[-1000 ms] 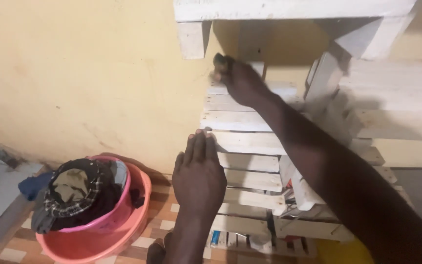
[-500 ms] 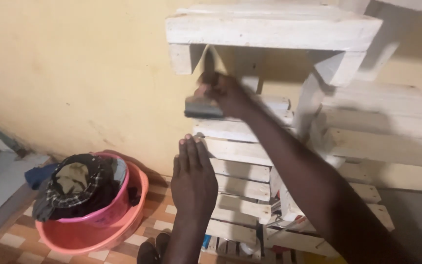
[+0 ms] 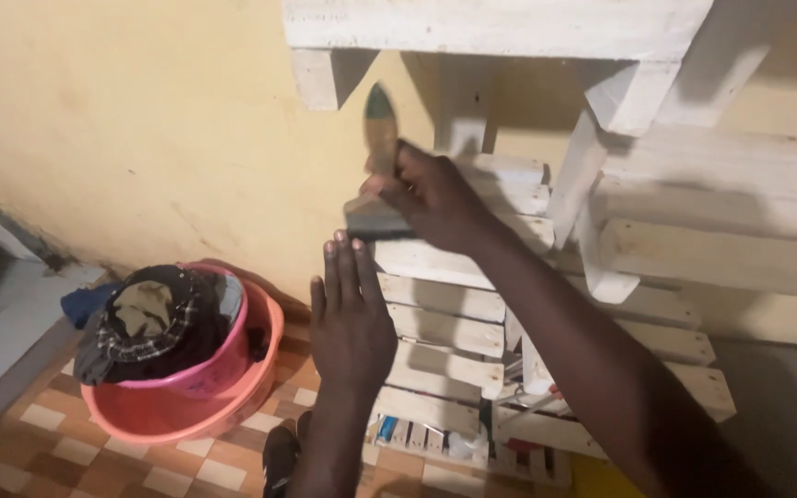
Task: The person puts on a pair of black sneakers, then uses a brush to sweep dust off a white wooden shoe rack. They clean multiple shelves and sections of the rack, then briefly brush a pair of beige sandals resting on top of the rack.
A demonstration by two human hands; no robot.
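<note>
I am gripping a paintbrush (image 3: 378, 175) in my right hand (image 3: 435, 198), fingers clamped round its handle, its bristle end lying against a white wooden slatted rack (image 3: 454, 323) that is leaning on the yellow wall (image 3: 140, 120). My left hand (image 3: 350, 323) is lying flat and open against the slats' edge, holding nothing. Bracing the rack this way should be helping even strokes. On the tiled floor (image 3: 57, 452), a pink bucket (image 3: 223, 355) heaped with dark clothes (image 3: 145, 323) is sitting inside a wider orange-pink basin (image 3: 186, 415).
</note>
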